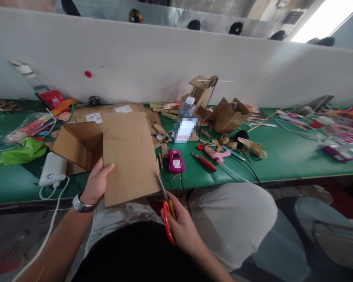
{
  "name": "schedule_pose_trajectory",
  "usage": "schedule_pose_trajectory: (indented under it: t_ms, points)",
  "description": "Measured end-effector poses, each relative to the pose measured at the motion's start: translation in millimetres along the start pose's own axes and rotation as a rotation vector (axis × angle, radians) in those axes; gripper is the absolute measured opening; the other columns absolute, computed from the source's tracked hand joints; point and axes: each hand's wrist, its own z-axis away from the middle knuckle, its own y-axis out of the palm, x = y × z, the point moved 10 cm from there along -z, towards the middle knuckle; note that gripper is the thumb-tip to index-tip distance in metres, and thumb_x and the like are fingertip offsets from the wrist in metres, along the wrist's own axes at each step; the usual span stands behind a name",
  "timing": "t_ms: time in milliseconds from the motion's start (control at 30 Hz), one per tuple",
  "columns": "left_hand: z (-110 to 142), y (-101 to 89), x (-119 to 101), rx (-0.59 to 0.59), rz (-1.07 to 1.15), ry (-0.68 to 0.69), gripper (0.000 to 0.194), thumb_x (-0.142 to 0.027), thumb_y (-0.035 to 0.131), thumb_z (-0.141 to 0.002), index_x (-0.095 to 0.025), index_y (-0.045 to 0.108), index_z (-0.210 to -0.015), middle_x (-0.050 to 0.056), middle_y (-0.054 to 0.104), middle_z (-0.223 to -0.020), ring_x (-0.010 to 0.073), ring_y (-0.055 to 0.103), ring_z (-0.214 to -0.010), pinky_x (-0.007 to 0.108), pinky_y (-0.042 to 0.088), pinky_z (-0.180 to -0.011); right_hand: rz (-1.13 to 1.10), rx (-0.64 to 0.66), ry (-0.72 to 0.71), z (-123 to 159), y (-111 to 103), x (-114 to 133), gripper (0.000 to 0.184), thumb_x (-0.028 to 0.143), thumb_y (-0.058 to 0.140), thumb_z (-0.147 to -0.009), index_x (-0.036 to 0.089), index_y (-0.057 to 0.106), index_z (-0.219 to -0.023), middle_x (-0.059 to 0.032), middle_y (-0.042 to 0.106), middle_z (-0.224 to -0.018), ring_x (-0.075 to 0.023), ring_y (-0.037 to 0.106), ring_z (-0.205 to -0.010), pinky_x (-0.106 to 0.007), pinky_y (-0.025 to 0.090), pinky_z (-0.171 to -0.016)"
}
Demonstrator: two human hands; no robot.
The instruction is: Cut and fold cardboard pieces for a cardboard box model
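My left hand (96, 183) grips the left edge of a flat brown cardboard sheet (129, 156), thumb on its face and fingers behind it. The sheet is tilted up over the table's front edge and my lap. In my right hand (184, 225) is a pair of scissors (167, 217) with red-orange and yellow handles. Their blades meet the sheet's right edge near its lower corner. An open cardboard box (78, 147) stands just left of the sheet, partly hidden by it.
On the green table (270, 156) lie a magenta socket block (176, 161), a red-handled tool (204, 161), a pink glue gun (217, 154), a bottle (188, 107) and a blurred phone (186, 130). A white power bank (53, 170) with a cable sits left. Behind rises a white partition (164, 58).
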Motion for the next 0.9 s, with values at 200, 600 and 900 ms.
schedule_pose_trajectory:
  t_ms: [200, 600, 900]
  points:
    - [0, -6.6, 4, -0.018, 0.001, -0.004, 0.065, -0.048, 0.09, -0.072, -0.02, 0.072, -0.129, 0.01, 0.078, -0.13, 0.0362, 0.068, -0.13, 0.048, 0.053, -0.113, 0.108, 0.04, -0.029, -3, 8, 3, 0.06, 0.044, 0.066, -0.102, 0.02, 0.056, -0.156, -0.0078, 0.073, -0.118, -0.0203, 0.066, -0.101, -0.032, 0.054, -0.098]
    - [-1, -12.2, 6, -0.103, 0.015, 0.001, 0.058, -0.05, 0.094, -0.063, -0.021, 0.077, -0.11, 0.007, 0.082, -0.115, 0.0331, 0.074, -0.117, 0.041, 0.06, -0.101, -0.055, 0.052, 0.091, 0, 10, 2, 0.069, 0.051, 0.075, -0.097, 0.02, 0.058, -0.155, 0.0031, 0.056, -0.077, -0.0109, 0.047, -0.063, -0.022, 0.041, -0.055]
    - [-7, -12.4, 18, -0.102, 0.091, -0.054, 0.062, -0.047, 0.097, -0.058, -0.021, 0.078, -0.11, 0.007, 0.084, -0.111, 0.0334, 0.077, -0.111, 0.043, 0.063, -0.098, -0.341, 0.12, 0.173, 2, 23, 10, 0.077, 0.064, 0.086, -0.082, 0.024, 0.063, -0.144, 0.006, 0.057, -0.08, -0.0053, 0.051, -0.045, -0.018, 0.038, -0.04]
